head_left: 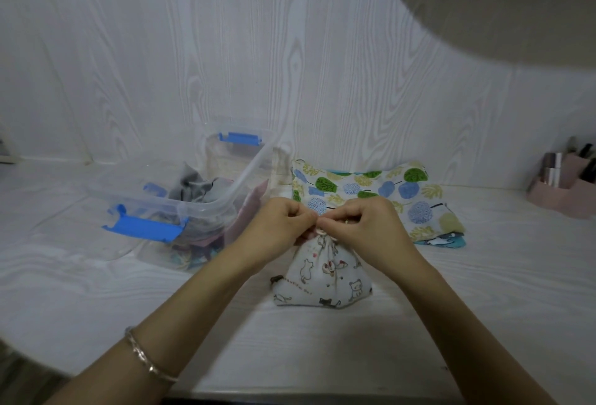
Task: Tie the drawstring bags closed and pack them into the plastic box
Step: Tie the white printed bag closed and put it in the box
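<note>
Cat-print cloth drawstring bag (322, 279), plump and triangular, right of the clear plastic box (200, 198); both hands' fingers (303, 216) pinch its gathered neck cord.

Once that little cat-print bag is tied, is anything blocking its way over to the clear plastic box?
Nothing visible does. The white cat-print drawstring bag sits just right of the clear plastic box with blue latches, bare tabletop between them. The box is lidless, though cloth items already lie inside.

Count of visible items:
- One clear plastic box (225, 191) with two blue latches (145, 227).
- One gathered white cat-print drawstring bag (322, 282).
- One flat leaf-print fabric bag (371, 188).
- One pink desk organiser (561, 191).
- Two hands (280, 224).
</note>
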Tool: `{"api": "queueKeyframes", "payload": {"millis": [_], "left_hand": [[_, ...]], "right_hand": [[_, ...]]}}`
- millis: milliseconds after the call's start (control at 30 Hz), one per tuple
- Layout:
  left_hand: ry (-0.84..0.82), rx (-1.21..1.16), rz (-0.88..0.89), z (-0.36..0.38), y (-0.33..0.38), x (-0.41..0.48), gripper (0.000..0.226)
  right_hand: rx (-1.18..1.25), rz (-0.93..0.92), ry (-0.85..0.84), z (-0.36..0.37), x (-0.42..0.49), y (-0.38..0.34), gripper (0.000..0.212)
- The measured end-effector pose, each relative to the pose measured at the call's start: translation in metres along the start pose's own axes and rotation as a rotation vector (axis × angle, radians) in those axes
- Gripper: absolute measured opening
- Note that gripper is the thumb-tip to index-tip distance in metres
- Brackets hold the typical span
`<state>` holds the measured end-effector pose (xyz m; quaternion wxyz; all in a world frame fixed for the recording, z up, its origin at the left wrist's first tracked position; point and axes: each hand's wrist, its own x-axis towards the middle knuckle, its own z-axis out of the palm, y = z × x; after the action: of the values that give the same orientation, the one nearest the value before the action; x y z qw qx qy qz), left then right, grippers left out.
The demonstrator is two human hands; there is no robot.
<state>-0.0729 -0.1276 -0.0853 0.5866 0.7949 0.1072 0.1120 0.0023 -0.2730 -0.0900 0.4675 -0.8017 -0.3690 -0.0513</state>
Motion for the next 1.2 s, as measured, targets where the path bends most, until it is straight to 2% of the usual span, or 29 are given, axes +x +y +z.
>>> {"api": "queueKeyframes", "payload": {"millis": [133,333,467,700,1067,1133,1200], "left_hand": [[0.062,0.025,0.025,0.001,0.0,-0.001,0.017],[0.246,0.429,0.151,0.004,-0.001,-0.002,0.015],[0.253,0.567,0.2,0.004,0.001,-0.005,0.013],[0.229,0.616,0.214,0.002,-0.003,-0.012,0.01],[0.202,0.398,0.153,0.006,-0.01,-0.007,0.007],[0.167,0.341,0.107,0.004,-0.011,-0.006,0.007],[0.155,0.292,0.087,0.003,-0.011,-0.005,0.007]], "right_hand": [[-0.036,0.027,-0.03,0.001,0.001,0.001,0.005],[-0.225,-0.029,-0.127,0.007,-0.003,0.002,0.012],[-0.265,-0.051,-0.129,0.003,-0.003,0.004,0.013],[-0.325,-0.065,-0.124,0.0,-0.006,0.014,0.014],[-0.376,-0.027,-0.205,-0.012,-0.003,0.012,0.008],[-0.282,0.034,-0.23,-0.013,-0.005,0.012,0.009],[0.009,0.147,-0.356,-0.015,-0.007,0.01,0.032]]}}
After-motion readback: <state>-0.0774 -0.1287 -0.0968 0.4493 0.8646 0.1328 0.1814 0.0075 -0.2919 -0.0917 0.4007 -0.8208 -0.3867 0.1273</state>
